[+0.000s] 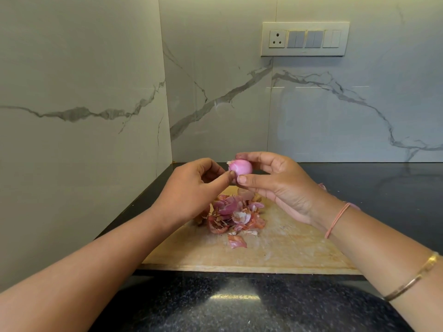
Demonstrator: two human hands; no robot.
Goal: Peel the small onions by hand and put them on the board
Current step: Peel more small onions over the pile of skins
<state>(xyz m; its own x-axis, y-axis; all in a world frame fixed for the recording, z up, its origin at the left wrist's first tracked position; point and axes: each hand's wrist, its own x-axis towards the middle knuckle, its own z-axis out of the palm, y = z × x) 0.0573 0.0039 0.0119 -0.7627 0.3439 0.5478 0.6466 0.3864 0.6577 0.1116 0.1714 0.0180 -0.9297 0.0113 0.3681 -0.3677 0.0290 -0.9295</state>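
Gripped between thumb and fingers point(249, 156) of right hand point(278, 188): peeled pink onion point(241, 167), long axis level, tip leftward. Pinched at that end by left hand point(189, 190). Held above board point(287, 248), over peel heap point(232, 214); dark worktop point(239, 307) beneath.

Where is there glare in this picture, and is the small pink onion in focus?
Head view: a bright glare patch lies on the black speckled countertop; thin light streaks reflect on the glossy marble wall; the small pink onion looks sharp; the wide-angle lens bends the wall corner.
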